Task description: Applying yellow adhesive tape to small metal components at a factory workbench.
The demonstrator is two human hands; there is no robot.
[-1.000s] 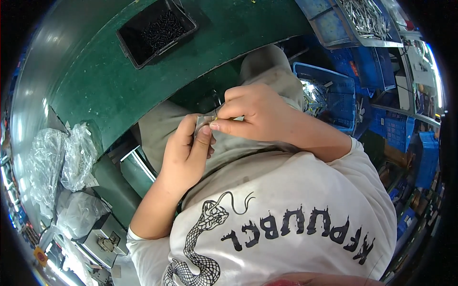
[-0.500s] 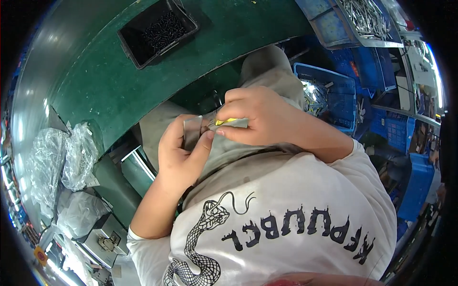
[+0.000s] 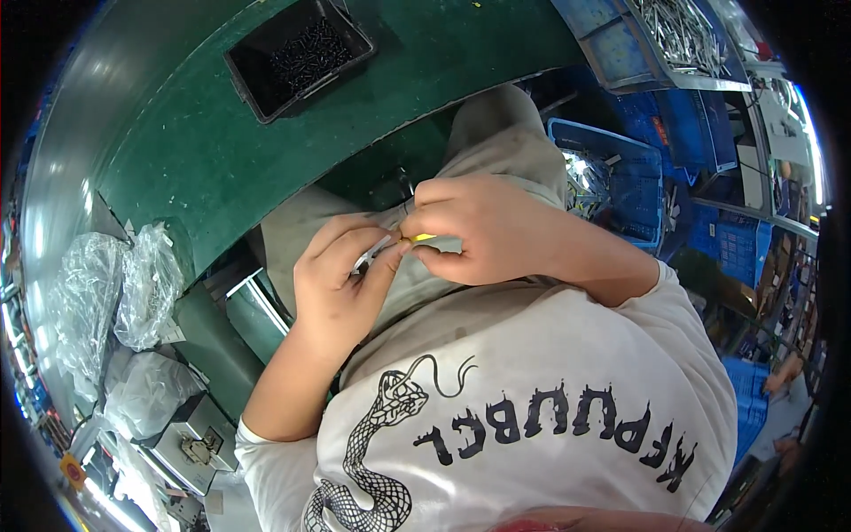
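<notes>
A green worktable [image 3: 195, 168] with a dark near edge spans the upper left of the scene, its top lightly scuffed | A black rectangular bin [image 3: 253, 75] sits directly on it, tiny black pieces [image 3: 310, 58] spread inside | A yellow speck [image 3: 477, 4] dots the surface farther right

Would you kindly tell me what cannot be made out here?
In the head view:
Yellow piece: mostly hidden by the right hand.
Shiny piece: mostly covered by the left hand.
Black pieces in the black bin: too small to tell their exact shape.
Upper right blue bin: cut off by the picture's top edge.
</notes>
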